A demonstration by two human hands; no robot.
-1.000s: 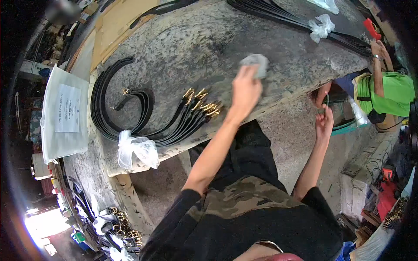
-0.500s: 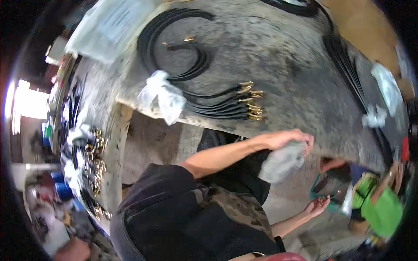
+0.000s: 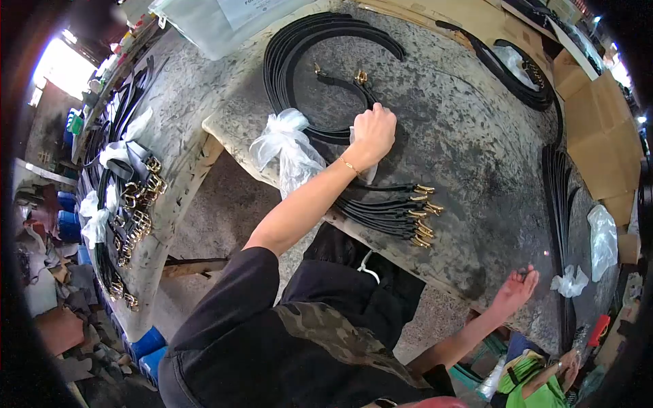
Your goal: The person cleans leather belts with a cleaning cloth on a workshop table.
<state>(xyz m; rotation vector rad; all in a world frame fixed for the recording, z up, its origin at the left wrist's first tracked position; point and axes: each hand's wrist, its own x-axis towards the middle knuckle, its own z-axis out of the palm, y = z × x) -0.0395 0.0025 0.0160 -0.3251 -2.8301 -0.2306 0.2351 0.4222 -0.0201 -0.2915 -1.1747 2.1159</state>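
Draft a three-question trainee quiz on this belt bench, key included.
1. Multiple choice: The metal ends on the belts nearest the left hand are: A) silver-coloured, B) gold-coloured, C) black.
2. True or false: The right hand is apart from those belts.
3. Fill in: The person wears the thin bracelet on the ____ side.

Key: 1. B. 2. True. 3. left.

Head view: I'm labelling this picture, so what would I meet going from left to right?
Far-left buckles, bunched white plastic, left hand, middle buckles, right hand, white plastic tie, clear plastic bag.
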